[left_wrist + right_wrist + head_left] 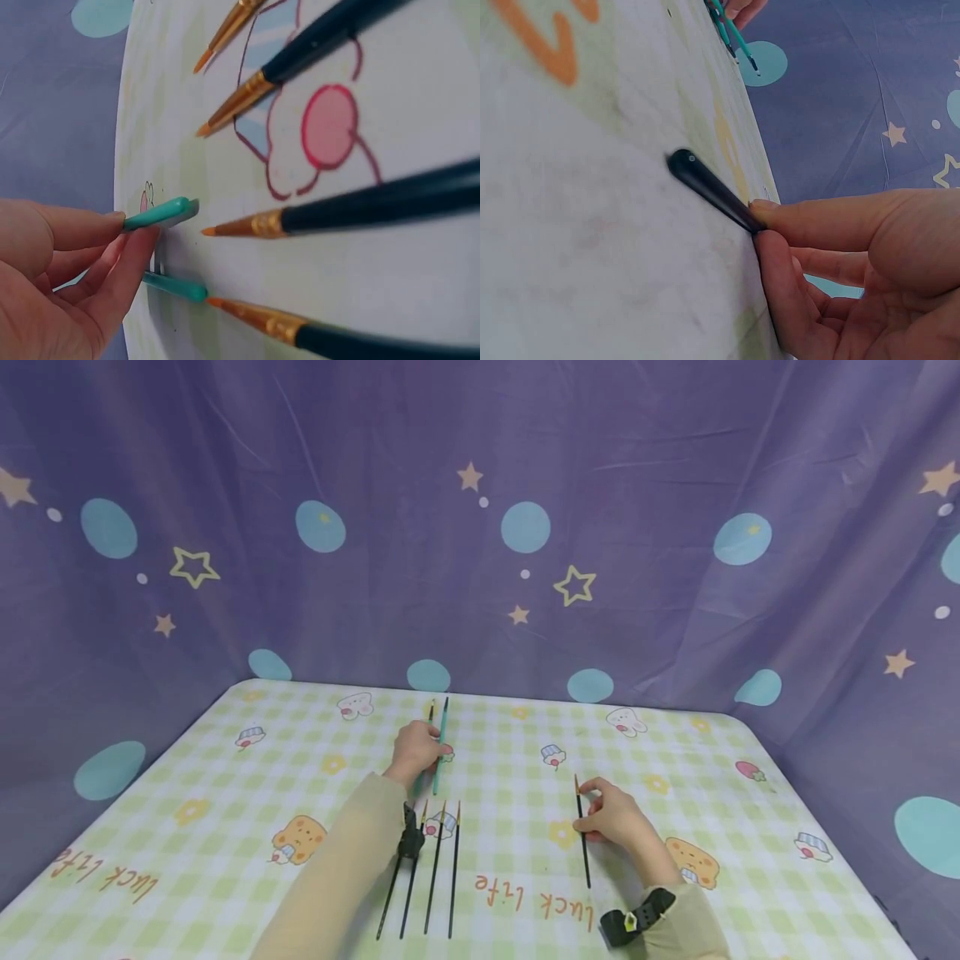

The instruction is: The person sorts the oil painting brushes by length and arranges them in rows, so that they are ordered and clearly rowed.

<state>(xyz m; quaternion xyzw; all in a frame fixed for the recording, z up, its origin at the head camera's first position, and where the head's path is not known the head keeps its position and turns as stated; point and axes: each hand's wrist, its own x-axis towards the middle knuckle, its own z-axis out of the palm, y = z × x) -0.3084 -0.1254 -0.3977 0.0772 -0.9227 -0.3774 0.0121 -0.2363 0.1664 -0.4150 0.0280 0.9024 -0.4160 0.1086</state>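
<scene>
Pinching is seen at both sets of fingertips: the fingers [124,251] of the left hand [415,750] are closed together on the end of a teal brush [439,745], with a second teal brush [174,286] just beside it on the cloth, while the thumb and forefinger [810,221] of the right hand [617,817] are clamped on the shaft of a black brush [582,831], which lies flat on the table [765,827] pointing away from the person. In the right wrist view the rounded black end is seen resting against the cloth, so the brush is judged to be slid or set down rather than carried. Just in front of the left forearm, a row of four black brushes [431,872] is laid side by side, bristle tips pointing away, close together but apart from one another. The single black brush is held well apart from that row, to its right. For the step to be done well, the pinch is best kept light and near the middle of the shaft, so that the brush can be brought parallel to the row without rolling; the neighbouring brushes should not be nudged. A purple curtain [645,527] printed with stars hangs behind the table.
</scene>
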